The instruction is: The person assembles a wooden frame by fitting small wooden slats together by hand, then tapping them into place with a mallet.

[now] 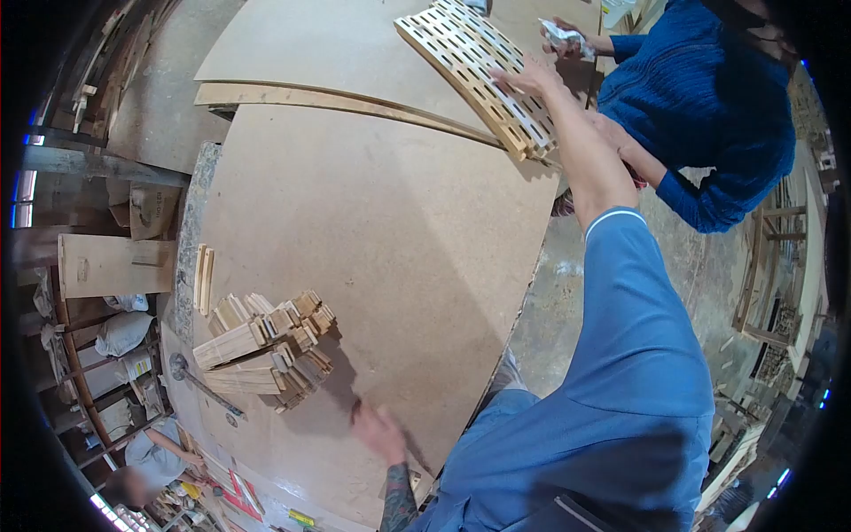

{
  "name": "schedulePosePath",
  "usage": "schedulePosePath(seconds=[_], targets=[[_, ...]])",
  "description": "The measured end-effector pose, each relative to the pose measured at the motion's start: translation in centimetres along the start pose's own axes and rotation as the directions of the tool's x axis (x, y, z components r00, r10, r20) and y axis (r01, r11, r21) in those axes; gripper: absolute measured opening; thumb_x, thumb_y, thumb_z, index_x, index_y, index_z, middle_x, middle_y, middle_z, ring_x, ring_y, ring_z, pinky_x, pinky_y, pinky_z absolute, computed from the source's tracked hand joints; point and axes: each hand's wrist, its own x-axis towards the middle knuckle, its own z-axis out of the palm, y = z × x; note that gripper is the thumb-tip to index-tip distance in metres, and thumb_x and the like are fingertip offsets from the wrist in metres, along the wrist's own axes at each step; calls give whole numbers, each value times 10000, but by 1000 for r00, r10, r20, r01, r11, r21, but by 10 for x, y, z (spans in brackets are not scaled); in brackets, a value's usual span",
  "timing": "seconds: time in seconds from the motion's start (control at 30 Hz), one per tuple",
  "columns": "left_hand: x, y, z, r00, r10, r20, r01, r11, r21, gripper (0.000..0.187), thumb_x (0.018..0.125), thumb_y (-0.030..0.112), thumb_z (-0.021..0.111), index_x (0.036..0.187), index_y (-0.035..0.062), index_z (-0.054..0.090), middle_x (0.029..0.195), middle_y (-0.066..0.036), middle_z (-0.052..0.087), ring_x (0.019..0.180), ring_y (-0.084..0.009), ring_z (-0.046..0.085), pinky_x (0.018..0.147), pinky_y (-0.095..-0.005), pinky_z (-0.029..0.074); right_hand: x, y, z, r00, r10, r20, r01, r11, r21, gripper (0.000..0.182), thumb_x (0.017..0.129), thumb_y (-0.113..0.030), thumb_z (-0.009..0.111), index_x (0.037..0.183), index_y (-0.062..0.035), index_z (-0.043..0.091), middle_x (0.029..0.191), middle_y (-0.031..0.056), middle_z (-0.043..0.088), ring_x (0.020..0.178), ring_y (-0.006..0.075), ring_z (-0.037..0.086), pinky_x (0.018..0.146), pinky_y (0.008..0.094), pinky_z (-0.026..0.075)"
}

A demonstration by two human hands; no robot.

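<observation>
My right hand (532, 76) is stretched out over a stack of slotted wooden panels (474, 66), its fingers apart and close over the panels' edge. The panels have rows of long narrow slots and pale top faces. My left hand (379, 433) hangs over the near part of the large brown board tabletop (381, 230), blurred, with its fingers loosely apart and nothing seen in them. Beyond its fingertips lies a pile of short wooden strips (270, 346), stacked in bundles.
A person in a blue sweater (691, 97) stands across at the upper right, holding a crumpled white thing (567, 40). Two thin strips (204, 279) lie at the table's left edge, near a metal bar (208, 390). Another person (155, 461) is at the lower left.
</observation>
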Motion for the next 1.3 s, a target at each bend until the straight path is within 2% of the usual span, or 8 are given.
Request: schedulePosePath(seconds=[0.1, 0.17, 0.33, 0.53, 0.83, 0.93, 1.1, 1.3], targets=[[40, 139, 3, 883, 468, -43, -457, 833, -312, 444, 890, 253, 687, 1282, 55, 614, 1411, -251, 477, 1298, -423, 453, 1081, -503, 381, 2, 1, 0, 1000, -11, -9, 12, 999, 51, 1135, 753, -871, 484, 1535, -64, 325, 1552, 223, 361, 1432, 409, 346, 1151, 563, 312], [74, 215, 11, 808, 589, -31, -542, 721, -433, 463, 909, 264, 678, 1307, 45, 594, 1406, -256, 479, 1299, -427, 455, 1090, -499, 375, -27, -29, -5, 983, 1, -183, -28, 989, -148, 978, 835, -708, 566, 1520, -45, 347, 1513, 211, 424, 1387, 424, 402, 1136, 551, 330], [163, 311, 23, 680, 733, 11, -608, 573, -549, 463, 941, 272, 655, 1333, 37, 581, 1407, -230, 501, 1322, -382, 454, 1103, -471, 371, -158, -78, 26, 782, -166, -601, 445, 824, 352, 616, 868, -381, 697, 1346, -27, 538, 1328, 183, 591, 1271, 362, 511, 1075, 456, 391], [216, 330, 16, 733, 630, 258, -355, 677, -645, 481, 986, 375, 593, 1357, 69, 577, 1281, -161, 575, 1251, -295, 509, 1072, -443, 410, -199, 19, 70, 689, 470, -551, 141, 659, 739, 505, 920, -344, 642, 1287, -6, 569, 1239, 201, 625, 1144, 349, 578, 1023, 418, 417], [253, 392, 14, 778, 588, 222, -163, 530, -832, 610, 992, 470, 559, 1419, 36, 518, 1251, -177, 595, 1153, -289, 563, 1009, -404, 444, -196, 28, 71, 890, 255, -379, 123, 665, 737, 545, 990, -412, 558, 1322, 20, 542, 1193, 210, 648, 1039, 275, 656, 912, 400, 491], [265, 424, 12, 737, 632, 238, -108, 458, -882, 609, 1035, 427, 496, 1473, 8, 438, 1436, -221, 503, 1334, -289, 476, 1107, -362, 373, -180, 30, 76, 695, 131, -707, 299, 841, 451, 521, 985, -402, 576, 1295, 17, 566, 1163, 185, 663, 967, 242, 674, 862, 362, 509], [305, 437, 46, 823, 566, -58, -306, 354, -884, 712, 1002, 533, 489, 1402, -57, 488, 1302, -290, 558, 1197, -368, 548, 1033, -436, 415, -162, -1, 44, 991, -19, -134, 115, 643, 757, 495, 971, -385, 593, 1260, 17, 610, 1080, 185, 682, 1008, 226, 660, 910, 336, 492], [294, 410, 34, 901, 423, -99, -324, 503, -801, 614, 1010, 475, 484, 1353, -31, 548, 1253, -284, 580, 1186, -392, 535, 1049, -437, 390, -175, -31, 88, 946, -143, -291, 312, 646, 697, 571, 934, -380, 645, 1339, 15, 566, 1172, 183, 674, 1082, 235, 643, 962, 335, 476]])
